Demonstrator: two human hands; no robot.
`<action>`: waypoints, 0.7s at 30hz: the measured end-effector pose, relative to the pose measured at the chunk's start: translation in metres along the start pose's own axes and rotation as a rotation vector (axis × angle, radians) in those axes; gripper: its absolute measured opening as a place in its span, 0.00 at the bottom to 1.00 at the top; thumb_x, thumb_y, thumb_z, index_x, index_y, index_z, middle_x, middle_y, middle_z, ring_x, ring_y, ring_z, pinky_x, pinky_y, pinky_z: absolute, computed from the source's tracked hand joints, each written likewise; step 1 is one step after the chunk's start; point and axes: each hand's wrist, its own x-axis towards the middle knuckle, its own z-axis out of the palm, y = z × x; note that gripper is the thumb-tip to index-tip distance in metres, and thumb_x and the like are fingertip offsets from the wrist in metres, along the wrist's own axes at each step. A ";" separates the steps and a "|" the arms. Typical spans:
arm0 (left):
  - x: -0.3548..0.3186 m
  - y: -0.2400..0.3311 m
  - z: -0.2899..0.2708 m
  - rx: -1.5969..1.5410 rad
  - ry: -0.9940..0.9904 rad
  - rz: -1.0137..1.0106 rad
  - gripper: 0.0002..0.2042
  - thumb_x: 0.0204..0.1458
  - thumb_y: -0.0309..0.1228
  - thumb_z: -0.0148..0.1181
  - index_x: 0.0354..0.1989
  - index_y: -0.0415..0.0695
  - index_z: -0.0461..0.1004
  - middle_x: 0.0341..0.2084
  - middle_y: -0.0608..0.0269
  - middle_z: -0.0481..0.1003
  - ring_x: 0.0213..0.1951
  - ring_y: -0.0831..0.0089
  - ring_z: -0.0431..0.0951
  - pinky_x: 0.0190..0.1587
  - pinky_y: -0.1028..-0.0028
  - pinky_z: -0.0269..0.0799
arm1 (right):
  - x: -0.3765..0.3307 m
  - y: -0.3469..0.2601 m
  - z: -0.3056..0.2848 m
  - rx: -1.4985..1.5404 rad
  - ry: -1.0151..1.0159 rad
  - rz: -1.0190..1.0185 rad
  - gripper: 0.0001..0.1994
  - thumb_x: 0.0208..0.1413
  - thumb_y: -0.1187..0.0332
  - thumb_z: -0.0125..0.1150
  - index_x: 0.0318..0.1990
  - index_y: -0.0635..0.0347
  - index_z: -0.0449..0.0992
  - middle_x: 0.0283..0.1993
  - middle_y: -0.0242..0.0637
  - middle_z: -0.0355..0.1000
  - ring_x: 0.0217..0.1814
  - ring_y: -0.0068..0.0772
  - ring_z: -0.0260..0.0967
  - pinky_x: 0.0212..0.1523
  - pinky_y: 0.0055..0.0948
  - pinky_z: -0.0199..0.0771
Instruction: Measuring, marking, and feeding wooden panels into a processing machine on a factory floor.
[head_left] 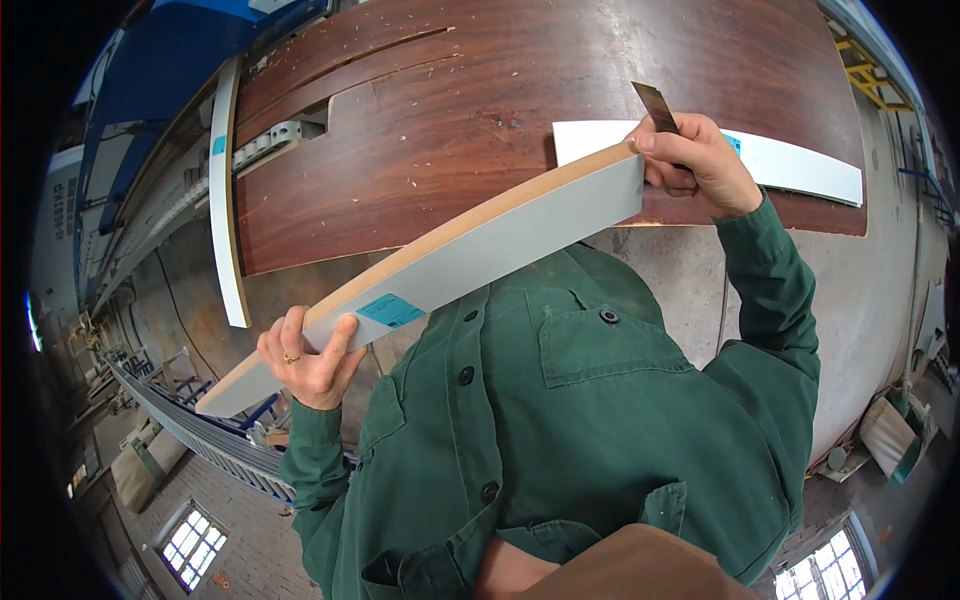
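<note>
A long, narrow grey-white board with a bare tan edge slants in front of my green jacket, its right end higher in the picture. A teal label sits on its pale face. My left hand is closed around the board near its lower left end, thumb on the face beside the label. At the other end is my right hand, closed on a flat metal blade with a slanted tip that points up. The right thumb is at the board's corner; whether those fingers also grip the board is hard to tell.
Behind the board is a brown wood-grain table with small chips scattered on it. Another white board lies along its near right edge, partly behind my right hand. A narrow white board crosses the table's left end, beside a blue machine.
</note>
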 end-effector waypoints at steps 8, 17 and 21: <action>-0.002 -0.001 -0.005 0.046 -0.013 0.050 0.25 0.22 0.40 0.66 0.38 0.64 0.73 0.41 0.60 0.64 0.37 0.63 0.65 0.35 0.63 0.56 | -0.002 0.009 -0.009 -0.168 -0.124 -0.061 0.12 0.50 0.66 0.52 0.39 0.64 0.71 0.17 0.23 0.57 0.15 0.09 0.46 0.15 0.12 0.44; -0.009 0.000 -0.009 0.102 -0.073 0.050 0.29 0.19 0.37 0.67 0.41 0.62 0.73 0.42 0.58 0.65 0.40 0.61 0.65 0.41 0.62 0.57 | -0.017 0.021 -0.001 -0.682 0.026 -0.305 0.18 0.60 0.66 0.37 0.54 0.66 0.61 0.24 0.27 0.57 0.24 0.17 0.51 0.27 0.17 0.56; -0.007 -0.002 -0.009 0.118 -0.064 0.060 0.29 0.20 0.37 0.66 0.42 0.63 0.73 0.42 0.58 0.65 0.40 0.61 0.65 0.41 0.62 0.57 | -0.022 0.026 0.005 -0.840 0.042 -0.443 0.20 0.59 0.65 0.38 0.57 0.65 0.57 0.39 0.39 0.68 0.38 0.28 0.64 0.42 0.23 0.62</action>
